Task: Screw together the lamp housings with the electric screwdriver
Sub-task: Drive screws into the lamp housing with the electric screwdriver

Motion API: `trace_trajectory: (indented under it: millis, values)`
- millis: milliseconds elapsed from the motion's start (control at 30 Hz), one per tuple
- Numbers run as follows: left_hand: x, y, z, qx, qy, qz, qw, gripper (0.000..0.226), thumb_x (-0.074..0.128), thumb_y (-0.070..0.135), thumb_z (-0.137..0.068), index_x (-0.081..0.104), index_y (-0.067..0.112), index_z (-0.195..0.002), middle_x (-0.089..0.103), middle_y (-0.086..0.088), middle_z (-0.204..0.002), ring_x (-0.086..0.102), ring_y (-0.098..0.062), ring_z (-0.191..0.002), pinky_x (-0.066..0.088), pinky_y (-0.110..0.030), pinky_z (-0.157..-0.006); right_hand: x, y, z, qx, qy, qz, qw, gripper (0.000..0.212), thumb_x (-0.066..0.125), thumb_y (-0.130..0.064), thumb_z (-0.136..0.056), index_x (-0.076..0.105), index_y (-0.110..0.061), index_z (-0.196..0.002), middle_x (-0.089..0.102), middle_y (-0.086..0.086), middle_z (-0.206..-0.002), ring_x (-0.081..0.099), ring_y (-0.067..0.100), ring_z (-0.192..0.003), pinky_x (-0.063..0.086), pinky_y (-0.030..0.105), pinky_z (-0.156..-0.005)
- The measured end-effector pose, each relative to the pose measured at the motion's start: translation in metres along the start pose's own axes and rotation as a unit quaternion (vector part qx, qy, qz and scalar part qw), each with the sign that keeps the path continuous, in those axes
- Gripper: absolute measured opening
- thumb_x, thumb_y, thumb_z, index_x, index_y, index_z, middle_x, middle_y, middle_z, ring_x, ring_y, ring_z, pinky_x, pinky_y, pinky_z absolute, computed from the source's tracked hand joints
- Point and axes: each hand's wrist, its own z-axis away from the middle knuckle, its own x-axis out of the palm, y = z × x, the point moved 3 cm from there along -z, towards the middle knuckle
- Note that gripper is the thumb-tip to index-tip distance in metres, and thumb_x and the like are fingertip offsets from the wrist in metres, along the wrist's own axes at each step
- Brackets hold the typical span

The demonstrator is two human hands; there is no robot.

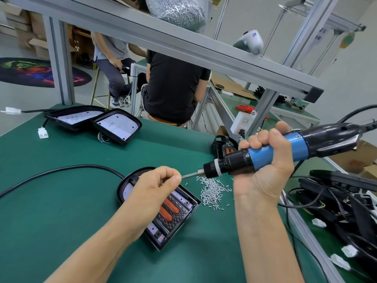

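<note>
My green bench [61, 201] has a lamp housing [173, 217], loose screws [212, 193], a black cable [61, 170] and two more housings [95, 121] on it.

Left hand [155, 188] hides housing [175, 217] middle & screw at bit tip; cord [51, 172] cut off left.

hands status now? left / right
Left hand: fingers pinched at the screwdriver's bit tip, likely on a screw; too small to confirm.
Right hand: gripping the electric screwdriver.

Beyond my green counter [61, 201] two people [173, 86] sit on stools; a white power strip [242, 122] stands near red pliers [245, 108].
</note>
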Motion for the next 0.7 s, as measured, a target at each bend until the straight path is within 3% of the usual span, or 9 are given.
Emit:
trace_trajectory:
  millis: [133, 200, 267, 333, 367, 467, 567, 633, 700]
  values:
    - [-0.003, 0.000, -0.002, -0.007, 0.003, 0.006, 1.000, 0.014, 0.056, 0.016, -0.093, 0.065, 0.013, -0.083, 0.052, -0.005, -0.077, 0.053, -0.004, -0.053, 0.044, -0.011, -0.048, -0.002, 0.005, 0.000, 0.011, 0.013, -0.003, 1.000, 0.021, 0.057, -0.006, -0.077, 0.054, -0.019, -0.093, 0.050, -0.007, -0.058, 0.048, 0.005, -0.048, 0.045, 0.020, -0.052]
    - [-0.010, 0.002, -0.004, 0.000, 0.003, -0.001, 1.000, 0.015, 0.062, 0.030, -0.086, 0.070, 0.017, -0.086, 0.064, 0.001, -0.082, 0.058, -0.008, -0.070, 0.048, -0.014, -0.066, -0.004, 0.004, -0.003, 0.012, 0.023, 0.002, 1.000, 0.021, 0.057, -0.003, -0.080, 0.054, -0.020, -0.093, 0.050, -0.007, -0.058, 0.048, 0.006, -0.048, 0.045, 0.020, -0.053]
    - [-0.029, -0.002, -0.011, 0.014, 0.060, -0.028, 0.998, 0.023, 0.063, 0.041, -0.079, 0.071, 0.024, -0.093, 0.069, 0.011, -0.098, 0.061, -0.002, -0.089, 0.042, -0.011, -0.078, -0.007, 0.002, -0.006, 0.007, 0.023, 0.010, 1.000, 0.021, 0.055, -0.003, -0.082, 0.054, -0.020, -0.094, 0.049, -0.007, -0.059, 0.047, 0.006, -0.049, 0.045, 0.020, -0.055]
    - [-0.058, -0.011, -0.019, 0.009, 0.153, -0.104, 0.983, 0.023, 0.064, 0.039, -0.085, 0.066, 0.026, -0.103, 0.064, 0.009, -0.110, 0.057, 0.000, -0.096, 0.038, -0.006, -0.078, -0.010, 0.000, -0.008, 0.004, 0.021, 0.019, 1.000, 0.023, 0.055, -0.006, -0.077, 0.054, -0.021, -0.093, 0.048, -0.007, -0.059, 0.047, 0.006, -0.050, 0.045, 0.020, -0.055]
    - [-0.071, -0.019, -0.023, -0.024, 0.176, -0.166, 0.970, 0.032, 0.062, 0.047, -0.085, 0.064, 0.024, -0.107, 0.061, 0.005, -0.115, 0.055, -0.005, -0.101, 0.039, -0.011, -0.085, -0.012, 0.000, -0.010, 0.003, 0.021, 0.023, 1.000, 0.024, 0.055, -0.007, -0.074, 0.054, -0.021, -0.093, 0.048, -0.007, -0.059, 0.046, 0.006, -0.050, 0.045, 0.020, -0.055]
    - [-0.091, -0.044, -0.037, -0.175, 0.115, -0.379, 0.901, 0.084, 0.041, 0.088, -0.061, 0.064, 0.019, -0.103, 0.057, -0.002, -0.119, 0.048, -0.024, -0.116, 0.034, -0.040, -0.103, -0.016, 0.007, -0.013, 0.006, 0.024, 0.031, 0.999, 0.026, 0.056, -0.008, -0.072, 0.054, -0.021, -0.094, 0.047, -0.007, -0.059, 0.046, 0.006, -0.050, 0.044, 0.020, -0.055]
    - [-0.086, -0.053, -0.048, -0.208, 0.058, -0.511, 0.832, 0.085, 0.053, 0.088, -0.058, 0.059, 0.028, -0.117, 0.043, 0.002, -0.132, 0.033, -0.022, -0.127, 0.025, -0.042, -0.102, -0.018, 0.024, -0.015, 0.007, 0.027, 0.049, 0.998, 0.028, 0.055, -0.005, -0.072, 0.052, -0.020, -0.095, 0.048, -0.007, -0.057, 0.046, 0.007, -0.049, 0.045, 0.021, -0.055]
    - [-0.081, -0.054, -0.053, -0.204, 0.050, -0.524, 0.825, 0.083, 0.060, 0.085, -0.056, 0.059, 0.029, -0.117, 0.043, 0.004, -0.131, 0.031, -0.021, -0.126, 0.026, -0.041, -0.099, -0.019, 0.037, -0.015, 0.001, 0.034, 0.070, 0.997, 0.029, 0.055, -0.002, -0.072, 0.053, -0.019, -0.096, 0.047, -0.007, -0.056, 0.047, 0.008, -0.048, 0.045, 0.022, -0.055]
    - [-0.078, -0.054, -0.055, -0.196, 0.064, -0.496, 0.843, 0.066, 0.067, 0.080, -0.053, 0.062, 0.025, -0.089, 0.049, 0.003, -0.116, 0.036, -0.021, -0.116, 0.028, -0.038, -0.092, -0.021, 0.050, -0.015, -0.003, 0.037, 0.083, 0.996, 0.031, 0.054, 0.002, -0.075, 0.053, -0.017, -0.098, 0.048, -0.005, -0.058, 0.047, 0.009, -0.048, 0.046, 0.023, -0.055]
